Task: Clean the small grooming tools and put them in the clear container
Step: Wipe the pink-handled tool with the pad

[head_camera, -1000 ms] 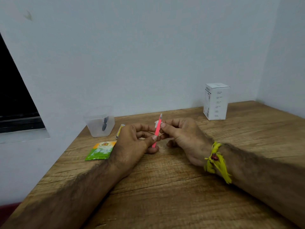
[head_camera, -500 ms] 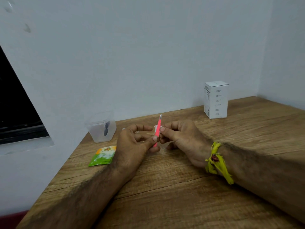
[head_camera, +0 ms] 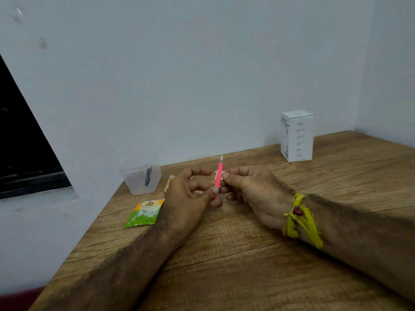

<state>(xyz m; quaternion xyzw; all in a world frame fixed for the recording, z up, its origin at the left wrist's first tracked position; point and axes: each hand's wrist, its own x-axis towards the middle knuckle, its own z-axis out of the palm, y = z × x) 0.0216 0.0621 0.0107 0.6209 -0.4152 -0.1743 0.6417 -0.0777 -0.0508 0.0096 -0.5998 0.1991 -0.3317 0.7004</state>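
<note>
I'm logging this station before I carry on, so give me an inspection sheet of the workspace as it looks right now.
Surface: wooden table, wood-grain top.
Job's things: pink tweezers upright between both hands, small white wipe against them; clear container by the wall with one dark tool inside.
Clutter: green sachet; small packet behind the left hand; white box.
Grippers: left hand pinches the tweezers' lower end; right hand pinches the wipe.
Cables: nothing seen.
Surroundings: pale wall, dark window.
</note>
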